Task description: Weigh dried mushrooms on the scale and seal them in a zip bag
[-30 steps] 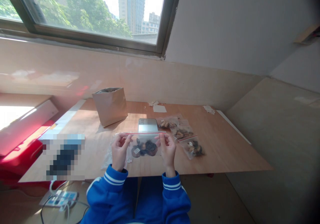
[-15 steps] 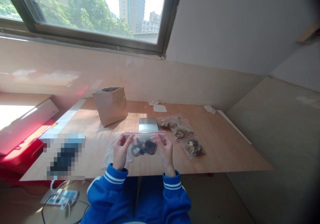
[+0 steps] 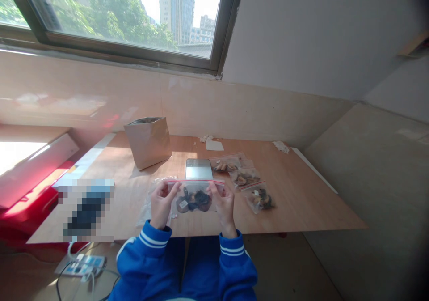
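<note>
Both hands hold up a clear zip-lock bag (image 3: 196,190) by its red-striped top edge, near the front of the table. Dark, dried-looking pieces (image 3: 200,199) and a small white label lie inside it. My left hand (image 3: 162,203) pinches the top at the left, thumb against fingers. At the right side my right hand (image 3: 224,203) grips the same edge. Directly behind the bag is a flat silver device (image 3: 199,168), its lower part hidden. A filled zip-lock bag (image 3: 259,197) lies right of my right hand.
Farther back lie two more filled zip-lock bags (image 3: 246,176). A brown paper bag (image 3: 149,142) stands open at the back left. Clear plastic bags (image 3: 150,208) lie beside my left hand. A white card (image 3: 214,145) and crumpled tissue (image 3: 280,147) are near the wall. A power strip (image 3: 85,265) sits lower left.
The held bag's top edge has straightened slightly and sits a touch lower. My right hand has shifted a little to the right; the things on the table have not moved.
</note>
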`<state>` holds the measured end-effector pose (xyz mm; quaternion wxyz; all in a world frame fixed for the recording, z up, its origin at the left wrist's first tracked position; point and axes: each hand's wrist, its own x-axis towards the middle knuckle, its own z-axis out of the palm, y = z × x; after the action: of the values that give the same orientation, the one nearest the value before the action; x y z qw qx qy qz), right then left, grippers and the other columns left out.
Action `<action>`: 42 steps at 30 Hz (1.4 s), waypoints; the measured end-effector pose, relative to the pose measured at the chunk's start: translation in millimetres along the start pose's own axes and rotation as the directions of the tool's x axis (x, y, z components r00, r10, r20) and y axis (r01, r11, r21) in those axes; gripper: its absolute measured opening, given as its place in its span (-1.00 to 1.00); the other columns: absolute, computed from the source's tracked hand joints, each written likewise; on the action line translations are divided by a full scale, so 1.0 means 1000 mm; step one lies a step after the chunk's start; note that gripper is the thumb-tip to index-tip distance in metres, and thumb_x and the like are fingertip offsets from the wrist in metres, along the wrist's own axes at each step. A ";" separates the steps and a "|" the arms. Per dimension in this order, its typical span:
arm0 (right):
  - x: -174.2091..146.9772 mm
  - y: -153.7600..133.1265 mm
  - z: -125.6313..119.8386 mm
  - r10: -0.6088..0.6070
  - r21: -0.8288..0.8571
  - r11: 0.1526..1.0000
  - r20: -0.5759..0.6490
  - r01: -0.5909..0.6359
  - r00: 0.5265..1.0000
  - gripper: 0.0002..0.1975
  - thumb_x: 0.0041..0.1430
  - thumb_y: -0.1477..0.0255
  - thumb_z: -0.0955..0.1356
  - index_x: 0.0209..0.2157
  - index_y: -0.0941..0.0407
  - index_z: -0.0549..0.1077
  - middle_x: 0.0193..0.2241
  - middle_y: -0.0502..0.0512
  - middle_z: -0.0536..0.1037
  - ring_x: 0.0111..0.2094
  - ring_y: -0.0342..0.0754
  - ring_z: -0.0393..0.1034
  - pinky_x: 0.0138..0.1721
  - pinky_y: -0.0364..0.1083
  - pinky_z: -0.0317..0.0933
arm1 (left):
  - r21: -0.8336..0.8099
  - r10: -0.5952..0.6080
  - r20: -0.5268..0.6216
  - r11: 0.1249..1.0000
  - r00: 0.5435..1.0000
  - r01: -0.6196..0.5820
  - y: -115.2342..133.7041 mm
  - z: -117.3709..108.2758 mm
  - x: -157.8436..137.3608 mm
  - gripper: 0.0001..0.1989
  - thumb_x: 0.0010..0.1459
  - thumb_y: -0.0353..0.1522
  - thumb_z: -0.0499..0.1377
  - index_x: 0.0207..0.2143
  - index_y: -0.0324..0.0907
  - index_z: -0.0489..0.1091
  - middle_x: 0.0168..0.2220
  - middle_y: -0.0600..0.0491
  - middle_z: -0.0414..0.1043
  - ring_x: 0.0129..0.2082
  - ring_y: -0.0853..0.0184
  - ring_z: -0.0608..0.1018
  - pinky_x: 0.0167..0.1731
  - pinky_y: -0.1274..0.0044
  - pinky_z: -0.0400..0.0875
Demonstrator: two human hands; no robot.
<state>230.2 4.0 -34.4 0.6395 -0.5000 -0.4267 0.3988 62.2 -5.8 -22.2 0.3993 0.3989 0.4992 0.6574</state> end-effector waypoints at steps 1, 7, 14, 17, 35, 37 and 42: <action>0.000 0.000 -0.001 0.000 0.002 1.000 -0.001 0.000 1.000 -0.74 0.03 0.23 0.44 -0.48 0.17 0.50 -0.57 0.02 0.54 -0.56 -0.14 0.39 -0.49 -0.18 0.28 | -0.003 0.001 -0.001 1.000 1.000 -0.001 0.000 0.000 0.000 -0.73 -0.06 -0.22 0.33 -0.49 -0.24 0.41 -0.56 0.13 0.39 -0.50 0.43 0.43 -0.44 0.61 0.35; 0.001 -0.001 -0.002 0.030 0.021 0.999 0.045 -0.031 0.999 -0.72 0.02 0.21 0.44 -0.46 0.18 0.49 -0.54 0.03 0.55 -0.52 -0.14 0.41 -0.43 -0.18 0.31 | -0.011 -0.009 0.076 1.000 0.997 0.010 0.001 0.001 0.000 -0.76 -0.03 -0.24 0.32 -0.47 -0.24 0.42 -0.54 0.13 0.41 -0.48 0.42 0.46 -0.43 0.61 0.37; -0.003 -0.010 0.001 0.027 0.028 0.999 0.166 -0.032 0.986 -0.70 -0.04 0.24 0.48 -0.39 0.20 0.50 -0.50 0.07 0.57 -0.44 -0.07 0.47 -0.34 -0.12 0.37 | -0.002 -0.011 0.174 1.000 0.985 0.011 0.000 -0.003 0.002 -0.77 -0.02 -0.24 0.32 -0.41 -0.24 0.49 -0.48 0.07 0.50 -0.44 0.37 0.51 -0.42 0.58 0.40; -0.004 -0.012 0.001 -0.019 0.019 1.000 0.170 0.016 0.985 -0.74 0.01 0.26 0.45 -0.44 0.18 0.47 -0.53 0.03 0.53 -0.47 -0.11 0.44 -0.38 -0.16 0.34 | 0.018 -0.011 0.173 1.000 0.985 0.008 -0.004 -0.006 0.003 -0.77 -0.03 -0.24 0.32 -0.41 -0.24 0.50 -0.46 0.05 0.53 -0.41 0.35 0.53 -0.39 0.57 0.42; -0.003 -0.022 -0.004 -0.049 0.025 0.999 0.323 0.043 0.945 -0.79 0.01 0.29 0.45 -0.48 0.17 0.51 -0.50 0.02 0.51 -0.41 -0.08 0.43 -0.33 -0.14 0.33 | 0.027 -0.133 0.236 0.991 0.963 0.130 0.006 0.000 -0.003 -0.71 -0.14 -0.19 0.37 -0.46 -0.26 0.54 -0.51 0.01 0.56 -0.50 0.32 0.56 -0.48 0.55 0.48; -0.003 -0.022 -0.004 -0.058 0.013 0.998 0.315 0.057 0.947 -0.79 0.02 0.30 0.45 -0.48 0.17 0.51 -0.51 0.02 0.51 -0.42 -0.08 0.42 -0.34 -0.14 0.33 | 0.033 -0.126 0.224 0.992 0.966 0.122 0.008 0.000 -0.004 -0.71 -0.14 -0.19 0.37 -0.48 -0.26 0.54 -0.52 0.02 0.56 -0.51 0.32 0.56 -0.50 0.56 0.47; -0.004 -0.016 -0.004 -0.129 -0.026 0.990 0.253 0.140 0.959 -0.80 0.04 0.32 0.43 -0.50 0.16 0.46 -0.53 0.00 0.47 -0.44 -0.11 0.37 -0.38 -0.15 0.30 | 0.081 -0.004 0.214 0.997 0.977 -0.014 0.008 0.000 -0.005 -0.77 -0.05 -0.23 0.33 -0.47 -0.24 0.53 -0.51 0.04 0.54 -0.48 0.35 0.55 -0.47 0.59 0.45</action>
<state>234.1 -4.0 -19.4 0.5950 -0.4291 -0.5458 0.4049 63.4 -11.7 -14.7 0.4323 0.4846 0.4790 0.5906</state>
